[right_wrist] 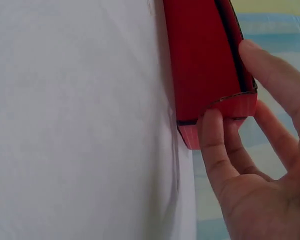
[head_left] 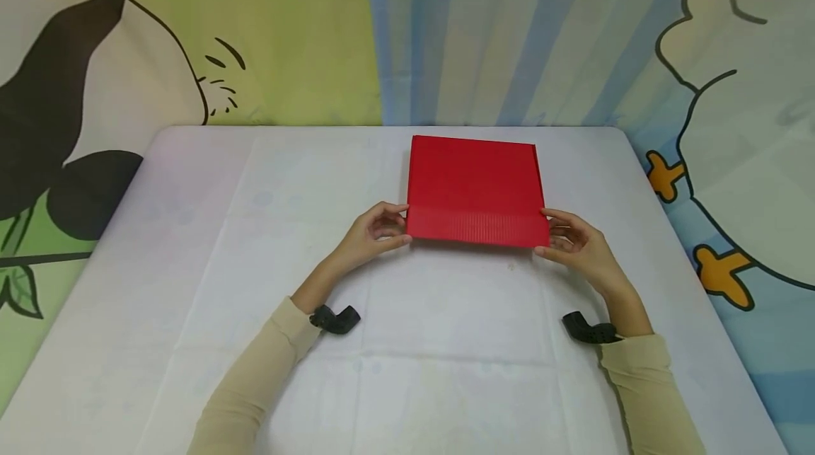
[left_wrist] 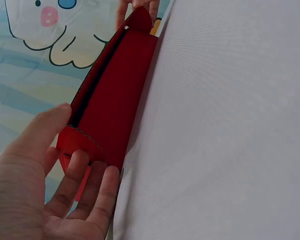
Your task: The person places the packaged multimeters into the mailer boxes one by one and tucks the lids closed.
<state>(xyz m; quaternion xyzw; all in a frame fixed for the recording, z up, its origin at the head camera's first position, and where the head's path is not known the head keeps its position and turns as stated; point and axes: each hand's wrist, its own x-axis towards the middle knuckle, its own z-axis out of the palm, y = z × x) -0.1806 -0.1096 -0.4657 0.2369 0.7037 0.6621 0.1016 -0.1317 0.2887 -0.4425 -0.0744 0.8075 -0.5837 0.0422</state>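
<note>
A flat red cardboard box is on the white table toward its far side, with a band of fine ridges along the near part of its top. My left hand grips its near left corner, thumb and fingers spread around it. At the near right corner my right hand holds it the same way. Both wrist views show a dark gap under the box's top edge, facing me. A side flap with a corrugated edge lies beneath my right fingers. The box's inside is hidden.
A white cloth covers the table. Behind it hangs a printed curtain with cartoon animals. Each wrist, below beige sleeves, carries a black camera mount.
</note>
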